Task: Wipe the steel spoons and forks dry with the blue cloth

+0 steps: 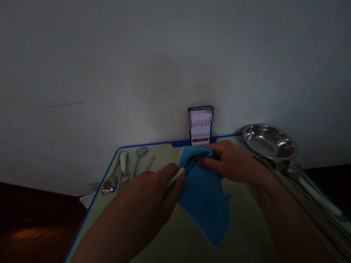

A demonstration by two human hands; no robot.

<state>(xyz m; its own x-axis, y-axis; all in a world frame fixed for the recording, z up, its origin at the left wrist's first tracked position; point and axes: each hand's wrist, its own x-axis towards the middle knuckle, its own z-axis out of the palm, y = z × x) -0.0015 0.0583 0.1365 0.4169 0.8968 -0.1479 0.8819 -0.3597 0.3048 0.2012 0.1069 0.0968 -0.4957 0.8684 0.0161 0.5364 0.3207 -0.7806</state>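
Observation:
My left hand is closed around the pale handle of a piece of white-handled cutlery. The metal end of this utensil runs into a fold of a blue cloth, so its exact kind is hard to make out. My right hand pinches the cloth around that metal end, thumb in front and fingers behind. Below both hands the lower part of the cloth hangs over the table.
On the left of the pale green, blue-edged table lie several utensils, among them a spoon and a white-handled fork. A phone leans against the wall. To the right are a metal bowl and several long utensils.

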